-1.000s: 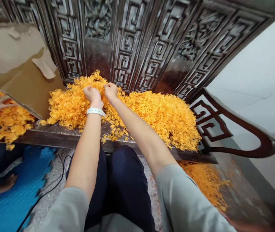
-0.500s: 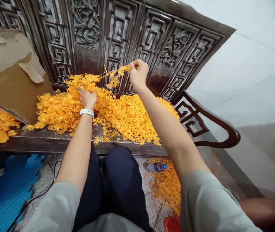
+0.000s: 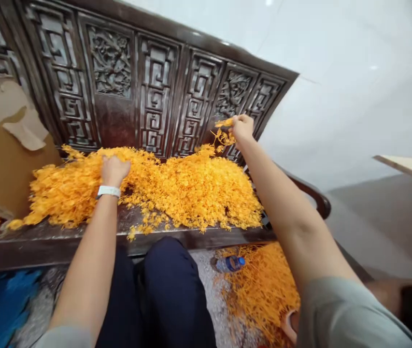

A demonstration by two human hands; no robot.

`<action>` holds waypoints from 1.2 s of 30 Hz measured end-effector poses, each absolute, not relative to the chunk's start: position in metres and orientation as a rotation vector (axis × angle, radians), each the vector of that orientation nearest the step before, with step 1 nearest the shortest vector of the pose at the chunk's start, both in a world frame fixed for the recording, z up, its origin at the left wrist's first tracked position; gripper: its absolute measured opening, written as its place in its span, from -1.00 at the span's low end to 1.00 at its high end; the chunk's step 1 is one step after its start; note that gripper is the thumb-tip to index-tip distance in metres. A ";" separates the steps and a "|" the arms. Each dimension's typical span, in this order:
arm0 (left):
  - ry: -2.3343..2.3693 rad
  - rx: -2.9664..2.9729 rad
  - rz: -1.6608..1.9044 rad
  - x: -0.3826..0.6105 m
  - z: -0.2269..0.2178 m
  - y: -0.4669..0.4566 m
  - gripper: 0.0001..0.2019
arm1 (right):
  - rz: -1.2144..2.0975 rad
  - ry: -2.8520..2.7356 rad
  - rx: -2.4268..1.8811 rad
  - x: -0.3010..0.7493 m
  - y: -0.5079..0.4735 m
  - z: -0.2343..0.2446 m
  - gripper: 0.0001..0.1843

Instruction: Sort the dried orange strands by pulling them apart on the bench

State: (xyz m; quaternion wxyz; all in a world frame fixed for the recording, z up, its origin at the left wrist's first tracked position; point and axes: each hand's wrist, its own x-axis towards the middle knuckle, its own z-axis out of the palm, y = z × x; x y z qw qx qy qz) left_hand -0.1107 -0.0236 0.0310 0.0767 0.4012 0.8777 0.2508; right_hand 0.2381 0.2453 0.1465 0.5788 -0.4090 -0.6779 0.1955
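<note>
my right hand (image 3: pixel 244 128) lifts an orange sprig (image 3: pixel 224 123), left hand (image 3: pixel 114 170) on the heap

right hand: grasping, thumb and fingers pinched on the end of the sprig. sprig sticks out to the left of my fingers, loose bits dangling, raised above the right end of the orange heap (image 3: pixel 202 188) and in front of the carved backrest (image 3: pixel 115 118). arm stretched out to the right.

left hand: on the left part of the same heap, palm down, fingertips partly hidden among the pieces. can't tell if it grips any or just rests. white wristband (image 3: pixel 109 191) on that wrist.

heap: small spiky flower-like pieces, yellow-orange, two mounds run together along the dark wooden counter (image 3: pixel 128 220), up near the backrest. few loose bits scattered by the front edge, between the mounds.

left: torn cardboard box (image 3: pixel 13 159), just beside the heap. more orange pieces at the far left, past the box, cut by the frame.

below: my knees in dark trousers (image 3: pixel 171 285) against the front of the counter. floor has a blue-capped bottle (image 3: pixel 229 264) on its side, next to a spread of orange stringy scraps (image 3: pixel 263 285). blue mat (image 3: pixel 1 302) lower left.
</note>
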 end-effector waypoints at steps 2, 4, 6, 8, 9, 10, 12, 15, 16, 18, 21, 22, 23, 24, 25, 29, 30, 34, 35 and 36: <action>2.665 1.335 0.570 -0.084 0.044 -0.027 -0.33 | 0.524 -1.549 -0.963 0.245 0.238 0.153 -0.66; 2.683 1.419 0.462 -0.054 0.056 -0.030 -0.32 | 0.615 -1.554 -0.920 0.251 0.228 0.161 -0.67; 2.582 1.506 0.394 -0.030 0.063 -0.032 -0.25 | 0.673 -1.591 -0.850 0.255 0.215 0.170 -0.64; 2.520 1.542 0.413 -0.018 0.065 -0.031 -0.21 | 0.687 -1.627 -0.787 0.259 0.198 0.178 -0.59; 2.525 1.552 0.455 -0.017 0.064 -0.029 -0.24 | 0.688 -1.645 -0.753 0.260 0.188 0.182 -0.55; 2.530 1.578 0.518 -0.016 0.063 -0.028 -0.30 | 0.690 -1.663 -0.717 0.261 0.177 0.186 -0.52; 2.453 1.692 0.749 -0.013 0.061 -0.026 -0.43 | 0.712 -1.711 -0.644 0.259 0.151 0.192 -0.48; 2.091 1.909 1.314 0.011 0.064 -0.027 -0.54 | 0.820 -1.786 -0.557 0.250 0.107 0.196 -0.51; 1.961 1.952 1.491 0.023 0.066 -0.028 -0.56 | 0.879 -1.806 -0.537 0.246 0.092 0.196 -0.53; 1.785 1.988 1.703 0.047 0.069 -0.028 -0.54 | 1.020 -1.836 -0.510 0.237 0.064 0.191 -0.54; 1.661 1.930 1.705 0.063 0.062 -0.023 -0.61 | 1.268 -1.862 -0.495 0.226 0.030 0.171 -0.50; 1.657 1.895 1.653 0.062 0.057 -0.020 -0.65 | 1.358 -1.860 -0.507 0.224 0.021 0.162 -0.50; 1.669 1.856 1.603 0.059 0.053 -0.017 -0.68 | 1.449 -1.847 -0.528 0.222 0.014 0.152 -0.50; 1.692 1.810 1.576 0.054 0.048 -0.014 -0.70 | 1.538 -1.823 -0.558 0.221 0.008 0.141 -0.50; 1.720 1.752 1.574 0.048 0.045 -0.012 -0.71 | 1.617 -1.790 -0.596 0.221 0.004 0.130 -0.50; 1.853 1.659 1.623 0.025 0.047 -0.015 -0.81 | 1.787 -1.648 -0.755 0.229 0.002 0.089 -0.53; 1.922 1.718 1.573 0.021 0.049 -0.019 -0.82 | 1.795 -1.606 -0.790 0.232 0.003 0.080 -0.55; 2.142 2.074 1.166 0.003 0.057 -0.034 -0.71 | 1.769 -1.447 -0.899 0.247 0.008 0.053 -0.72; 2.119 2.139 1.089 -0.002 0.056 -0.035 -0.68 | 1.770 -1.409 -0.920 0.251 0.008 0.049 -0.77; 2.059 2.185 1.043 -0.007 0.054 -0.035 -0.66 | 1.776 -1.359 -0.932 0.254 0.009 0.045 -0.80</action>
